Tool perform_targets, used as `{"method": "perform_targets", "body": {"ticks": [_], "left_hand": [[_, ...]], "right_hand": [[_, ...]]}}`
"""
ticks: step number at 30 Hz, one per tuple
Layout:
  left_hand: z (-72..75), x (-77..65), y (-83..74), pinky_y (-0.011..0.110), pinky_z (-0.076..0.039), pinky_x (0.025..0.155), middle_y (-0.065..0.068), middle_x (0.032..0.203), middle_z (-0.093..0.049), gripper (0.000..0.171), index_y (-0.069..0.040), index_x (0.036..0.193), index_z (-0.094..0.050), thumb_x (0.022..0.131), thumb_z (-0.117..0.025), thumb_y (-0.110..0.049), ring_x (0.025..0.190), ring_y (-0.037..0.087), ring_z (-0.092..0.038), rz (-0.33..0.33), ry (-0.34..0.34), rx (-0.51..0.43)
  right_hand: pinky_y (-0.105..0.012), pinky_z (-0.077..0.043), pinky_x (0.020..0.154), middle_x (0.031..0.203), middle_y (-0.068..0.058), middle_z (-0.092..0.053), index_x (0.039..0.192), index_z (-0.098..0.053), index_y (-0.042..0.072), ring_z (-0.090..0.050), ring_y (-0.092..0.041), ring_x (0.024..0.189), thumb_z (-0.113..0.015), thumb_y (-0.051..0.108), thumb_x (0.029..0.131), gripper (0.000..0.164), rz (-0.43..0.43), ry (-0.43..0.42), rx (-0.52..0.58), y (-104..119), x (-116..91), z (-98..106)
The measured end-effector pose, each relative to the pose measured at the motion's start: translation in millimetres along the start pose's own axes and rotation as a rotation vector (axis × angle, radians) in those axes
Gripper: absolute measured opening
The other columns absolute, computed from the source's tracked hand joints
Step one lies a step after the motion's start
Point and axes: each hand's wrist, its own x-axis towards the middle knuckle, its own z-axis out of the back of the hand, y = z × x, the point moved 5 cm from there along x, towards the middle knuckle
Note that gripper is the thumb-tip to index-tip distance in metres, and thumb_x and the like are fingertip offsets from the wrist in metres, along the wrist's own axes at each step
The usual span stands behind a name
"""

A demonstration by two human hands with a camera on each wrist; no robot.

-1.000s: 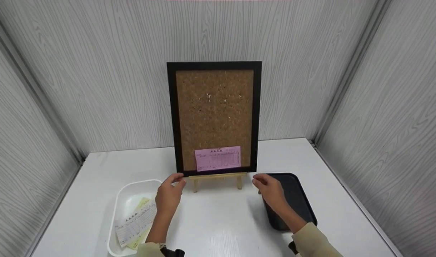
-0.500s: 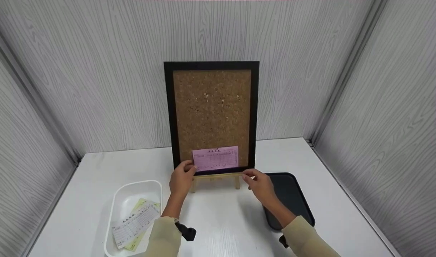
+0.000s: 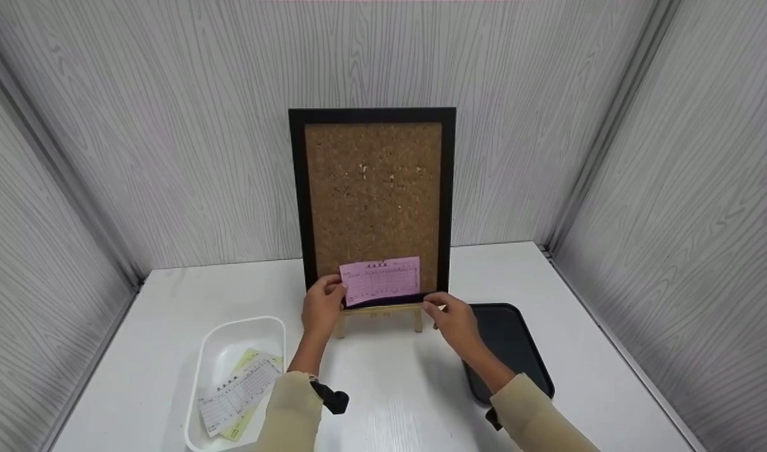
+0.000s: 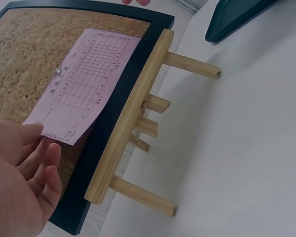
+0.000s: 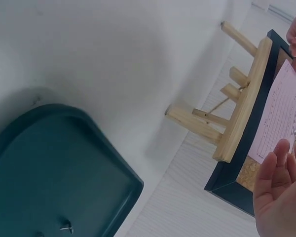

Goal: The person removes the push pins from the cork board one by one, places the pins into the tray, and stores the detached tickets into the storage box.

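A pink printed paper slip (image 3: 381, 280) hangs low on a black-framed cork board (image 3: 377, 207), held near its top edge by a round pin (image 4: 58, 71). My left hand (image 3: 322, 307) pinches the slip's left edge between thumb and fingers, and the slip's lower edge bows away from the cork there. Near the slip's lower right corner is my right hand (image 3: 453, 321), fingers loosely bent with nothing visible between them. From the left wrist view its fingertips (image 4: 136, 1) look apart from the paper. The board stands on a small wooden easel (image 4: 130, 123).
On the left is a white tray (image 3: 198, 364) with white and yellow slips (image 3: 240, 395) in it. A dark tray (image 3: 515, 351) lies to the right, under my right forearm; small pins (image 5: 66, 227) show inside it. A pale wall (image 3: 169, 125) stands behind the board.
My left hand has moved right and up from the frame's lower corner onto the slip's left edge, whose lower corner now bends out. My right hand has shifted left and slightly up toward the board.
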Motion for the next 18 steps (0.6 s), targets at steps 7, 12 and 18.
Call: {"method": "perform_targets", "body": {"ticks": [7, 12, 18], "left_hand": [[-0.3, 5.8, -5.2, 0.035, -0.057, 0.075, 0.01, 0.113, -0.072, 0.03, -0.01, 0.125, -0.069, 0.1, -0.061, -0.025, 0.089, 0.022, -0.069, -0.002, -0.001, 0.016], [1.6, 9.1, -7.8, 0.031, -0.055, 0.07, 0.009, 0.112, -0.073, 0.027, -0.01, 0.121, -0.071, 0.1, -0.061, -0.025, 0.087, 0.02, -0.067, -0.015, -0.006, 0.011], [2.1, 10.9, -7.7, 0.03, -0.054, 0.07, 0.011, 0.113, -0.072, 0.027, -0.009, 0.121, -0.071, 0.1, -0.061, -0.024, 0.088, 0.021, -0.066, -0.017, 0.001, -0.004]], "right_hand": [[-0.028, -0.051, 0.062, 0.097, -0.017, -0.071, 0.112, -0.072, 0.007, -0.062, -0.019, 0.071, -0.067, 0.022, 0.098, 0.021, -0.008, -0.032, 0.036, 10, 11, -9], [-0.027, -0.053, 0.062, 0.094, -0.011, -0.072, 0.11, -0.073, 0.006, -0.065, -0.023, 0.075, -0.067, 0.019, 0.098, 0.019, 0.02, -0.08, 0.041, 19, 21, -16], [-0.027, -0.049, 0.058, 0.082, -0.001, -0.069, 0.106, -0.075, 0.011, -0.061, -0.014, 0.066, -0.069, 0.023, 0.097, 0.016, 0.067, -0.139, -0.023, 29, 34, -25]]}}
